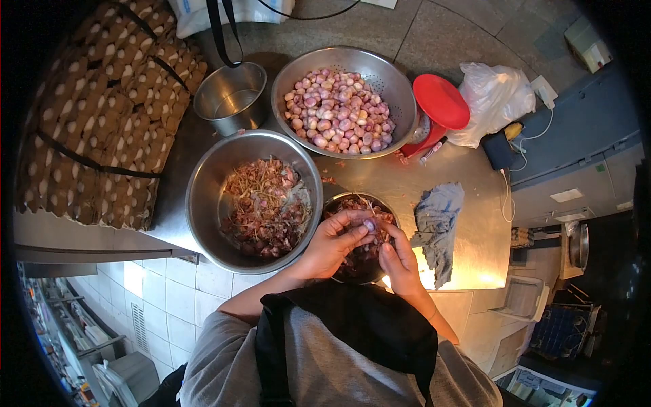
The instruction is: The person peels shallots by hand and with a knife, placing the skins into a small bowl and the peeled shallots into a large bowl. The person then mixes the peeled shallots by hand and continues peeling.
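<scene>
Between thumb and fingers, my left hand (336, 245) pinches a small purple shallot (369, 224). Close against it on the right, my right hand (401, 261) has its fingers bent toward the shallot; what they pinch, if anything, is too small to tell. Both hands are above a smaller metal bowl (359, 274) of reddish-brown shallots and skins, which they partly cover. Left of them, a wide metal basin (203, 203) contains loose skins and dry roots (264, 203). Behind, a metal colander (401, 102) is heaped with peeled shallots (339, 112).
An empty metal pot (232, 102) stands beside stacked egg trays (102, 115) strapped in black. Behind the colander's right side are a red scale (441, 102) and a white plastic bag (498, 98). A grey cloth (439, 227) lies near the steel table's (485, 251) right edge.
</scene>
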Tool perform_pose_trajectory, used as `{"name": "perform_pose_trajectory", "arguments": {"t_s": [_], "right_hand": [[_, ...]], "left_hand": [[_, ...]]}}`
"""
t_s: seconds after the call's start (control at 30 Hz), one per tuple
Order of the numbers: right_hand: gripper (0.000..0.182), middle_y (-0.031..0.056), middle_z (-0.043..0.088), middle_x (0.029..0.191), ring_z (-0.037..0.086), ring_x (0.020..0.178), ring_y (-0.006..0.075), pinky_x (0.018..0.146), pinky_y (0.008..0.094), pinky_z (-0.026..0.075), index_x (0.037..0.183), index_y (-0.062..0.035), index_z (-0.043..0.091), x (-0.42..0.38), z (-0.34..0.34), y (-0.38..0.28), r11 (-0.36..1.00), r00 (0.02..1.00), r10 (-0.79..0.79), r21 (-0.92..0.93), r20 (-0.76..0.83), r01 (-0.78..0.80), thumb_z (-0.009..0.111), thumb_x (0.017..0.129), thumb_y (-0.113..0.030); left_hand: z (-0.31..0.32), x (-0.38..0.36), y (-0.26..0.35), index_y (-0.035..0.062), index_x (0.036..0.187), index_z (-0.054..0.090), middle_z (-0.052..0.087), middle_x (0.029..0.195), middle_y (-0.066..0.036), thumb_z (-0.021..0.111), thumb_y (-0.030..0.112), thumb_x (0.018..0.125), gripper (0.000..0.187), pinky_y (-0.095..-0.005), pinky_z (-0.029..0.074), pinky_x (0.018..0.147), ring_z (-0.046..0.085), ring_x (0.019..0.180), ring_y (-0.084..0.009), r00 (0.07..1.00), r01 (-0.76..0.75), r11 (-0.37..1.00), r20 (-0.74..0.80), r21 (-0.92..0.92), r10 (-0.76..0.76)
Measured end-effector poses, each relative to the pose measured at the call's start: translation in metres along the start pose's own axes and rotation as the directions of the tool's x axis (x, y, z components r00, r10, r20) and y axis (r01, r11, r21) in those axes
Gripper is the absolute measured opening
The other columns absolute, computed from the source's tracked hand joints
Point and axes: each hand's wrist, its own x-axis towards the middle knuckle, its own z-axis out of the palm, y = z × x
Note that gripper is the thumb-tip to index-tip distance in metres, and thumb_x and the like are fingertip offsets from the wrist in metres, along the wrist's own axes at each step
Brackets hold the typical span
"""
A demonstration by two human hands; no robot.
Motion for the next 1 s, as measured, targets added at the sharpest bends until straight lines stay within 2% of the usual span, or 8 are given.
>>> {"name": "perform_pose_trajectory", "arguments": {"t_s": [0.1, 0.2, 0.4, 0.57, 0.67, 0.77, 0.93, 1.0], "right_hand": [[0.034, 0.0159, 0.051, 0.111, 0.048, 0.105, 0.0235, 0.09, 0.029, 0.034, 0.119, 0.0001, 0.042, 0.002, 0.002, 0.005, 0.97, 0.986, -0.166, -0.184, -0.013, 0.161, 0.041, 0.09, -0.017], [0.035, 0.0153, 0.05, 0.112, 0.048, 0.105, 0.0234, 0.09, 0.0289, 0.034, 0.12, 0.0003, 0.041, 0.002, 0.002, 0.002, 0.962, 0.984, -0.179, -0.21, -0.011, 0.173, 0.041, 0.09, -0.017], [0.036, 0.0078, 0.05, 0.109, 0.048, 0.088, 0.0133, 0.078, 0.0217, 0.037, 0.122, -0.0012, 0.04, 0.002, 0.001, 0.003, 0.998, 0.999, -0.044, 0.053, 0.018, 0.043, 0.041, 0.09, -0.017], [0.036, 0.0006, 0.049, 0.102, 0.039, 0.071, 0.0028, 0.062, 0.0145, 0.032, 0.125, -0.0027, 0.037, 0.004, -0.005, 0.001, 0.958, 0.996, 0.054, 0.276, 0.077, -0.073, 0.04, 0.091, -0.016], [0.036, -0.0003, 0.048, 0.102, 0.039, 0.071, 0.0029, 0.06, 0.0145, 0.033, 0.125, -0.0028, 0.037, 0.012, 0.0, 0.006, 0.961, 0.996, -0.089, 0.26, -0.028, 0.093, 0.04, 0.091, -0.015], [0.038, 0.0024, 0.048, 0.109, 0.042, 0.075, 0.0042, 0.064, 0.0134, 0.034, 0.126, -0.0025, 0.035, 0.008, -0.012, 0.001, 0.974, 0.999, 0.031, 0.224, 0.008, -0.032, 0.04, 0.091, -0.014], [0.042, 0.0017, 0.045, 0.117, 0.041, 0.074, 0.0022, 0.063, 0.0125, 0.035, 0.13, -0.0031, 0.031, 0.007, -0.01, -0.001, 0.999, 0.998, -0.05, 0.01, -0.026, 0.05, 0.039, 0.091, -0.013], [0.042, -0.0013, 0.044, 0.102, 0.037, 0.066, 0.0014, 0.057, 0.0132, 0.03, 0.131, -0.0027, 0.03, 0.007, -0.009, -0.001, 0.998, 0.998, -0.058, 0.01, -0.005, 0.058, 0.039, 0.091, -0.013]], "left_hand": [[-0.003, 0.001, -0.003, 0.0037, 0.107, 0.051, 0.053, 0.103, -0.004, 0.049, 0.003, 0.086, 0.021, -0.0267, 0.044, 0.084, 0.052, 0.094, -0.0125, 1.0, -0.022, 1.0, -0.01, 0.009, 0.022], [-0.002, 0.0, -0.002, 0.0035, 0.106, 0.051, 0.053, 0.101, -0.005, 0.051, 0.003, 0.085, 0.022, -0.0265, 0.045, 0.083, 0.052, 0.093, -0.0123, 1.0, -0.008, 1.0, -0.027, -0.014, 0.007], [0.006, -0.001, 0.003, 0.0039, 0.101, 0.054, 0.056, 0.095, -0.005, 0.053, 0.003, 0.083, 0.019, -0.0264, 0.046, 0.082, 0.055, 0.091, -0.0132, 0.995, 0.0, 1.0, -0.102, 0.014, 0.002], [-0.005, 0.001, 0.001, 0.0039, 0.108, 0.052, 0.057, 0.098, -0.006, 0.052, 0.005, 0.084, 0.023, -0.0255, 0.046, 0.08, 0.055, 0.09, -0.0127, 0.997, 0.02, 1.0, -0.068, 0.011, -0.019], [-0.002, -0.001, 0.005, 0.0041, 0.112, 0.05, 0.057, 0.102, -0.006, 0.051, 0.008, 0.085, 0.027, -0.0257, 0.046, 0.079, 0.055, 0.091, -0.0126, 0.998, 0.015, 1.0, -0.062, 0.018, -0.014], [0.0, -0.002, 0.008, 0.0043, 0.115, 0.048, 0.057, 0.105, -0.006, 0.05, 0.009, 0.086, 0.029, -0.0254, 0.045, 0.078, 0.054, 0.093, -0.0124, 0.997, 0.014, 1.0, -0.071, 0.026, -0.012], [0.003, -0.001, 0.011, 0.0042, 0.112, 0.05, 0.057, 0.101, -0.003, 0.051, 0.01, 0.086, 0.027, -0.0235, 0.044, 0.077, 0.053, 0.09, -0.0109, 0.992, 0.013, 0.996, -0.125, 0.086, -0.002], [0.0, 0.002, 0.014, 0.004, 0.11, 0.051, 0.057, 0.098, -0.002, 0.051, 0.011, 0.086, 0.026, -0.023, 0.043, 0.077, 0.053, 0.088, -0.0101, 0.992, -0.013, 0.994, -0.124, 0.112, 0.027]]}}
